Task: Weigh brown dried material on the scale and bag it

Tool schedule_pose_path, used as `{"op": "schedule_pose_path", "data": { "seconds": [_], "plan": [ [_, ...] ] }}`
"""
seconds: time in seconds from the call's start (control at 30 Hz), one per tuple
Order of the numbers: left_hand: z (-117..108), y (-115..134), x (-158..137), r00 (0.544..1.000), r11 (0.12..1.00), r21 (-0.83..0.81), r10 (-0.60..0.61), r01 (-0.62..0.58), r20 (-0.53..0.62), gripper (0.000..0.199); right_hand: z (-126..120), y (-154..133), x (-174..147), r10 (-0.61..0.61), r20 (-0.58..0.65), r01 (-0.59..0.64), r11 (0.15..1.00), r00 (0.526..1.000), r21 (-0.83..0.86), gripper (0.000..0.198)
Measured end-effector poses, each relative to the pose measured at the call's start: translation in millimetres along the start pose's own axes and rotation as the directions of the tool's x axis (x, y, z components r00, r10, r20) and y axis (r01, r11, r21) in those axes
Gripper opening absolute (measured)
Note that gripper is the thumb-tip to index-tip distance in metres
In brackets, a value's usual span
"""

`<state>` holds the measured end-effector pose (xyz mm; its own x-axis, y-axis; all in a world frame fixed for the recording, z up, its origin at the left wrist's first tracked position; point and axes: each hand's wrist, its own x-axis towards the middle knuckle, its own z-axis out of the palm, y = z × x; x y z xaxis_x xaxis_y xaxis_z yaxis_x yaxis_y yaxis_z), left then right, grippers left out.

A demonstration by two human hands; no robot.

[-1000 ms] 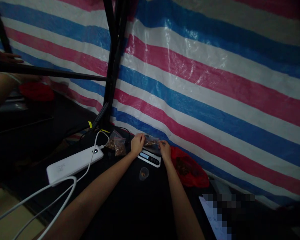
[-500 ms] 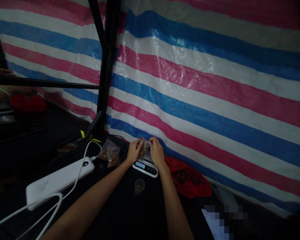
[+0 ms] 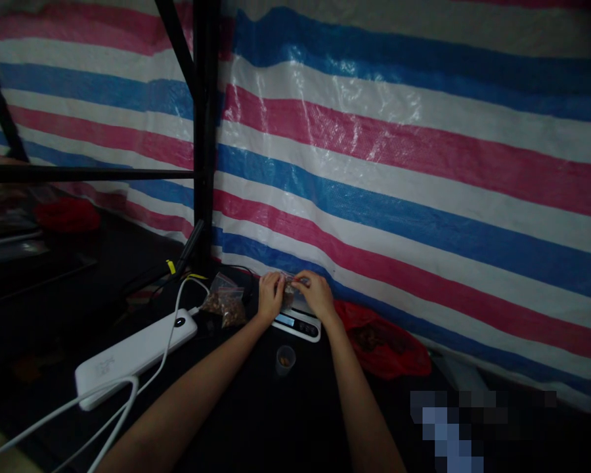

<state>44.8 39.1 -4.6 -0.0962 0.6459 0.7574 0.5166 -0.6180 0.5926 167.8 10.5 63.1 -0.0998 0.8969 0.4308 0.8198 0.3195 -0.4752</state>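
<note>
Over the white digital scale point(image 3: 300, 326), a small clear zip bag point(image 3: 288, 299) with brown pieces in it is held upright between my hands. My left hand point(image 3: 270, 294) pinches the bag's left edge near the top. The fingers of my right hand point(image 3: 316, 293) are closed at its upper right corner. Part of the scale's plate is hidden behind the bag and hands; its display is lit. In front of the scale stands a small clear cup point(image 3: 285, 359) with a few brown pieces inside. Filled zip bags point(image 3: 231, 309) lie left of my left hand.
A red plastic bag point(image 3: 387, 341) with dark contents lies right of the scale. The white power bank point(image 3: 135, 361) and its cable point(image 3: 128, 410) are at left. Behind rise a black metal post point(image 3: 204, 131) and striped sheeting point(image 3: 398, 190). Another person's hand point(image 3: 0, 197) is at far left.
My view has shifted slightly, moving the table things right in the picture. My right hand has turned more inward over the top of the zip bag; both hands stay on it.
</note>
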Motion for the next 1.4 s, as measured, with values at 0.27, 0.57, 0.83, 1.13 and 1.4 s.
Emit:
{"op": "schedule_pose_path", "data": {
  "seconds": [0.27,0.57,0.83,1.13,1.4],
  "plan": [
    [1.5,-4.7,-2.2,0.995,0.999,0.001,-0.044,0.045,-0.086,0.027,-10.8,-17.8,-0.6,0.111,-0.103,-0.126,0.979,0.989,-0.161,0.011],
    [2.2,-2.8,-3.4,0.977,0.989,-0.065,-0.14,0.131,-0.161,0.025,-7.9,-20.7,1.2,0.045,-0.146,-0.065,0.989,0.988,-0.135,0.015],
    [-0.2,-1.2,0.0,0.959,0.96,-0.192,-0.234,0.203,-0.158,0.023,-7.4,-15.1,2.5,0.224,-0.056,-0.229,0.966,0.973,-0.116,0.009],
    [-2.4,2.5,0.1,0.97,0.967,-0.174,-0.208,0.185,-0.124,0.025,-9.6,-13.1,3.6,0.237,-0.027,-0.238,0.968,0.971,-0.073,0.009],
    [-1.1,3.5,0.2,0.979,0.982,-0.082,-0.178,0.17,-0.1,0.024,-5.9,-14.3,3.9,0.185,-0.051,-0.191,0.969,0.981,-0.155,0.011]
  ]
}}
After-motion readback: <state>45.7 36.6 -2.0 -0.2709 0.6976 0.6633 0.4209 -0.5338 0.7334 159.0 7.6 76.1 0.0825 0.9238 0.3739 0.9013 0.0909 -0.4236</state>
